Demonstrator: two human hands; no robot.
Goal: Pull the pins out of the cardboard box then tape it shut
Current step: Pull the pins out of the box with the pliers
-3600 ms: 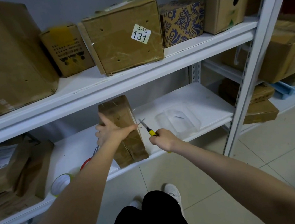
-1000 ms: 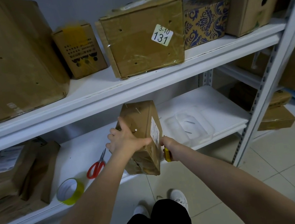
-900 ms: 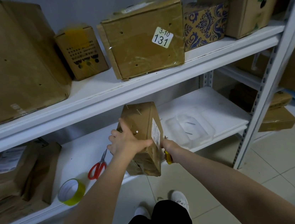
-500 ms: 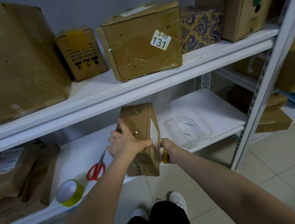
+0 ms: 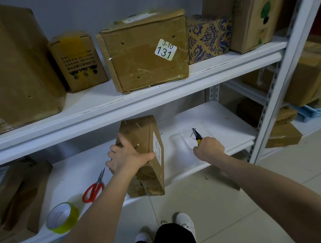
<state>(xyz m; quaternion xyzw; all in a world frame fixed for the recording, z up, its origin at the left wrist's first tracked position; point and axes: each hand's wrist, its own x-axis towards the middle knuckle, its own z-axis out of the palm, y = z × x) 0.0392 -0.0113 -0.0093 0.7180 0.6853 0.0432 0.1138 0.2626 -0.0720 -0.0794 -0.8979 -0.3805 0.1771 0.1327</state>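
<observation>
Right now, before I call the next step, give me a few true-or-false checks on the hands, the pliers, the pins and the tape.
1. The left hand grips the cardboard box. True.
2. The right hand has the pliers clamped on a pin in the box. False: the pliers are clear of the box, over the clear tray.
3. Pins stick out of the box. True.
4. The tape roll sits on top of the box. False: it lies on the lower shelf, near the red scissors.
</observation>
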